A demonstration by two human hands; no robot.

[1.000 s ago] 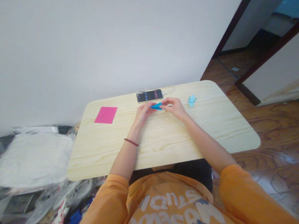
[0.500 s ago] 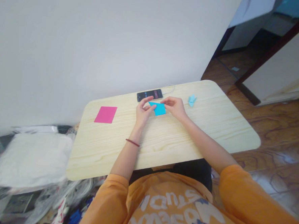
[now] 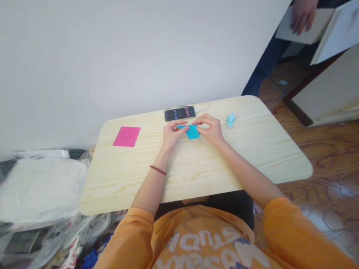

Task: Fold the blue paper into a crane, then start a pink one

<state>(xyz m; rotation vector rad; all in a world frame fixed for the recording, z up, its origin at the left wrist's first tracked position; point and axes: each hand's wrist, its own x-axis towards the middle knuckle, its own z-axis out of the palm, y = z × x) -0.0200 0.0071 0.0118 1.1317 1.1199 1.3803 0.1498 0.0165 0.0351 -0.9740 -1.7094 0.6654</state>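
Note:
A folded piece of blue origami paper (image 3: 193, 132) is held over the middle of the table, with a pointed flap toward the left. My left hand (image 3: 173, 135) pinches its left part, thumb on top. On its upper right corner, my right hand (image 3: 209, 128) closes thumb and fingers. Just behind my hands lies a phone (image 3: 180, 114) with a lit screen and a white cable. To the right of my right hand sits a small light blue folded paper figure (image 3: 230, 119). A square of pink paper (image 3: 126, 136) lies flat on the left.
The pale wooden table (image 3: 127, 188) has rounded corners and stands against a white wall (image 3: 127, 46). At the upper right, another person's hand (image 3: 304, 14) is by a white board-like object (image 3: 346, 31). A white bag (image 3: 36, 190) and clutter lie at left.
My left fingers have come down nearer the blue paper, covering more of its pointed flap. Another person with a white board-like object has come into view at the upper right.

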